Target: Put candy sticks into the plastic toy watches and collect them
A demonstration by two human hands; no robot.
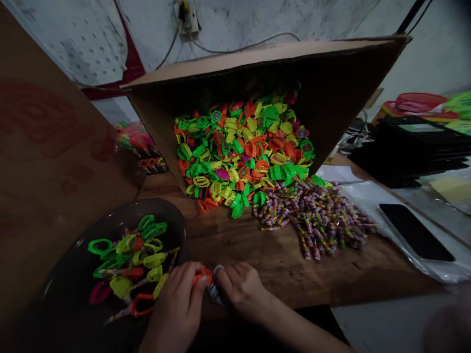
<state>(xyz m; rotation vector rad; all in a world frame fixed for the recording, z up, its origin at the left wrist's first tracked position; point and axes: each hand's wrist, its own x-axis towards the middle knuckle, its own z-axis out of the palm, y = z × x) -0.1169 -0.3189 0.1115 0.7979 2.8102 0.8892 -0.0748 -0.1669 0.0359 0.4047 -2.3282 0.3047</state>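
At the table's front edge, my left hand (180, 299) is closed around an orange plastic toy watch (203, 277). Close beside it, my right hand (241, 289) pinches a small grey-and-white piece (215, 294) that meets the watch; its kind is blurred and partly covered by the fingers. To the left, a dark round basin (176, 215) holds several green, yellow, orange and magenta toy watches (153, 260), some with striped wrapped candy sticks (121, 314) through or against them.
A tilted cardboard box (154, 127) spills a heap of neon toy watches (243, 152) onto the wooden table (221, 240). Right of it lies a pile of wrapped candy sticks (320, 215). A black phone (415, 230) rests on plastic bags. Black trays (423, 142) are stacked farther right.
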